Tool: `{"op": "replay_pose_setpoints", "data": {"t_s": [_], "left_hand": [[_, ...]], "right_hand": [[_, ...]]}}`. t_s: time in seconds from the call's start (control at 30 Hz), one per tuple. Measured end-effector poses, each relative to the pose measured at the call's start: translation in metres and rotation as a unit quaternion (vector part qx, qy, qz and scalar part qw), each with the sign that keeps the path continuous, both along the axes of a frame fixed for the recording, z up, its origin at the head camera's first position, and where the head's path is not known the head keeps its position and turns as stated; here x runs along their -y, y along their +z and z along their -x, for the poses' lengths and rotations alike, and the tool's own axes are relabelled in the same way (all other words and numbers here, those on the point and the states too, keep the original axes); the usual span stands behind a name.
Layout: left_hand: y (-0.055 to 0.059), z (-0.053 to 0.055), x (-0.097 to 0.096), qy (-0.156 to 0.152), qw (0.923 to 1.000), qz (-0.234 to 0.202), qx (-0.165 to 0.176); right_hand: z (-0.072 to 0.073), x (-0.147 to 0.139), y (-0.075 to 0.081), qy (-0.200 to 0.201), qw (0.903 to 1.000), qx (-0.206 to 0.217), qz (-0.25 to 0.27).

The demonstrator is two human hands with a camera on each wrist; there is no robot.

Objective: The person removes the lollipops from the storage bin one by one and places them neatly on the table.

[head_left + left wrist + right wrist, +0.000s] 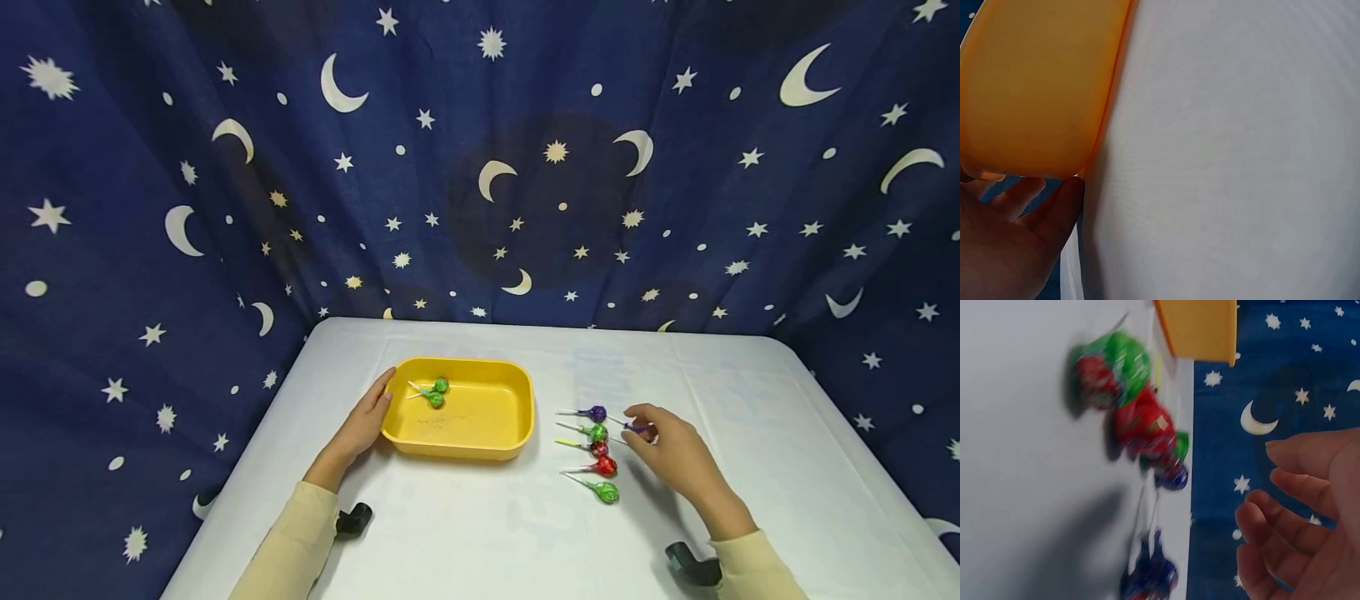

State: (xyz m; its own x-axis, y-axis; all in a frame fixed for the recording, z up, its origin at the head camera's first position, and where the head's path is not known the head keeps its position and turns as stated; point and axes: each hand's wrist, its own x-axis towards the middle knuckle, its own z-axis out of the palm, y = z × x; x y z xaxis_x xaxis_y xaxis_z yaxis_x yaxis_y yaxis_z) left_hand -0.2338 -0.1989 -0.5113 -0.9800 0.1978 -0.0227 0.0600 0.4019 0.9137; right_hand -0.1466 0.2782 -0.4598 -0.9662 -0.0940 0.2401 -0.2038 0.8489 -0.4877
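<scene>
Left hand (363, 421), fingers unclenched, is touching the yellow tray (480, 417), apparently steadying it nearer the table's (465, 525) left edge; right hand (678, 450), loosely bent, gripping nothing, is hovering beside purple lollipops (1150, 575) toward the right edge.

yellow tray (457, 451), green, red and seemingly purple lollipops (597, 432), white-starred navy curtain (450, 142), white tablecloth (450, 525)

Smooth plastic yellow tray (480, 417), glossy lollipop wrappers (606, 492), matt white tablecloth (465, 533), matt folded cloth curtain (450, 83)
</scene>
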Motion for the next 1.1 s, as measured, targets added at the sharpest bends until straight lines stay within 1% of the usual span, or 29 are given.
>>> {"op": "replay_pose_setpoints", "data": {"t_s": [0.23, 0.37, 0.5, 0.77, 0.9, 1.1], "left_hand": [[0.002, -0.001, -0.001, 0.004, 1.0, 0.001, 0.001], [0.0, -0.001, 0.0, 0.006, 1.0, 0.005, 0.001], [-0.001, -0.001, 0.0, 0.007, 1.0, 0.006, 0.001], [-0.002, 0.0, 0.0, 0.006, 0.9999, -0.004, -0.012], [-0.002, -0.001, 0.001, 0.007, 1.0, -0.002, -0.006], [-0.001, -0.002, 0.0, 0.007, 1.0, -0.005, 0.001]], "right_hand": [[0.014, 0.026, 0.012, 0.033, 0.9993, 0.006, 0.015], [0.024, 0.041, 0.015, 0.046, 0.9988, 0.007, 0.015], [0.034, 0.056, 0.017, 0.059, 0.9979, 0.014, 0.021], [0.049, 0.086, 0.018, 0.088, 0.9953, 0.025, 0.034], [0.056, 0.101, 0.019, 0.103, 0.9937, 0.028, 0.033], [0.063, 0.121, 0.021, 0.12, 0.9909, 0.05, 0.035]]}}
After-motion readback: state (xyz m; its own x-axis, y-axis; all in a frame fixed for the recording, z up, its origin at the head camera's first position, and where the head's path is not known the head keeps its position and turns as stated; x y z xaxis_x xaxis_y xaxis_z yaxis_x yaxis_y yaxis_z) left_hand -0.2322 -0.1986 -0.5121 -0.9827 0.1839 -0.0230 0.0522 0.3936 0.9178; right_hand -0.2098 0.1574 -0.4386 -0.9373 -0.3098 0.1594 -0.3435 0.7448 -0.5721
